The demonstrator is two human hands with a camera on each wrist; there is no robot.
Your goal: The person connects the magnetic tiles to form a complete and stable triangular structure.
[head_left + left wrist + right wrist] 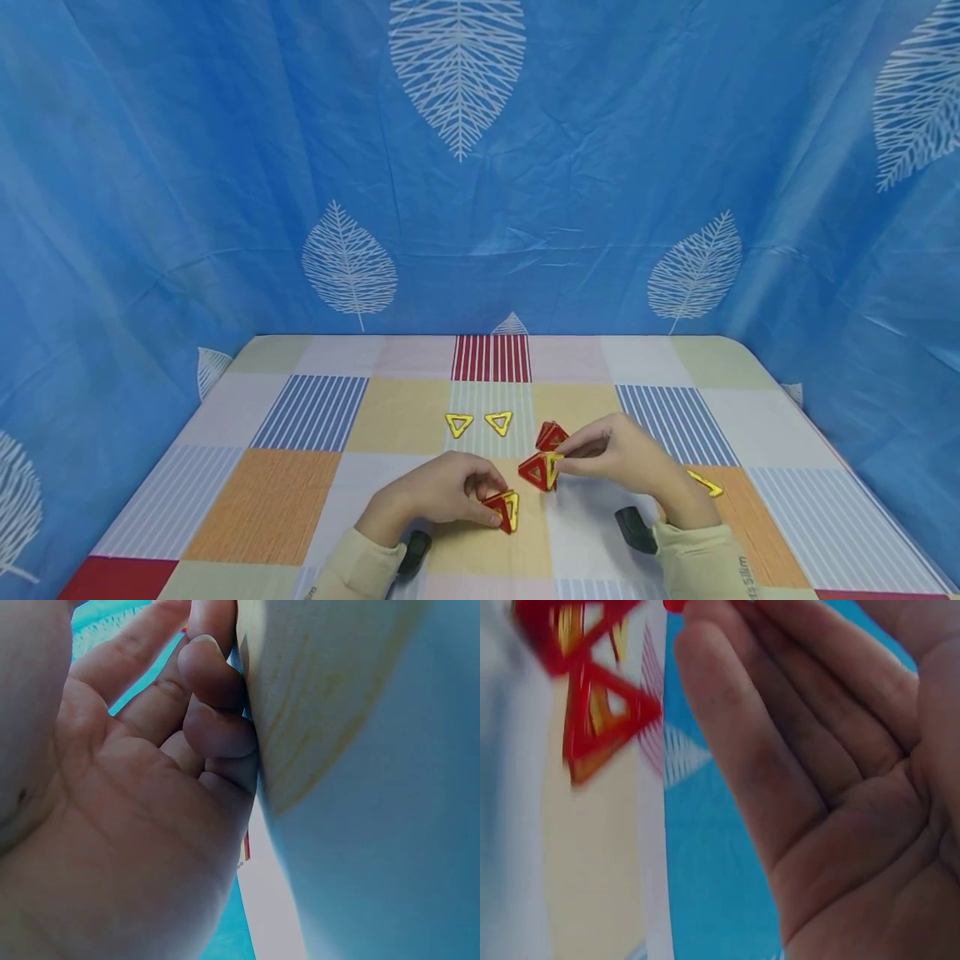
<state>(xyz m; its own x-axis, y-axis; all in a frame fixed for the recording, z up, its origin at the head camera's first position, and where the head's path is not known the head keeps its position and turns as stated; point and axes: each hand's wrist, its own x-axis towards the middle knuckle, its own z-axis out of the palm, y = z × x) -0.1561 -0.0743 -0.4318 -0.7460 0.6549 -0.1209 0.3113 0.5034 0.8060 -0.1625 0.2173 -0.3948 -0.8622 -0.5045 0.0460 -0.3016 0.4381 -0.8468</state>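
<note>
My left hand (447, 490) rests low over the table and grips a small shape of red and yellow triangular tiles (500, 510) between thumb and fingers. To its right, a red pyramid of triangular frames (533, 472) stands beside my right hand (618, 457). The right thumb and fingertips pinch a yellow triangular tile (552, 471) against this pyramid's right side. Just behind is another red pyramid (551, 435), also seen in the right wrist view as a red frame shape (611, 720). In the left wrist view the curled fingers (214, 727) hide the held tiles.
Two yellow triangular tiles, a left one (459, 425) and a right one (498, 423), lie flat farther back. Another yellow tile (705, 483) lies beyond the right forearm. A patchwork cloth (262, 500) covers the table; a blue leaf-print curtain (525, 192) surrounds its back and sides.
</note>
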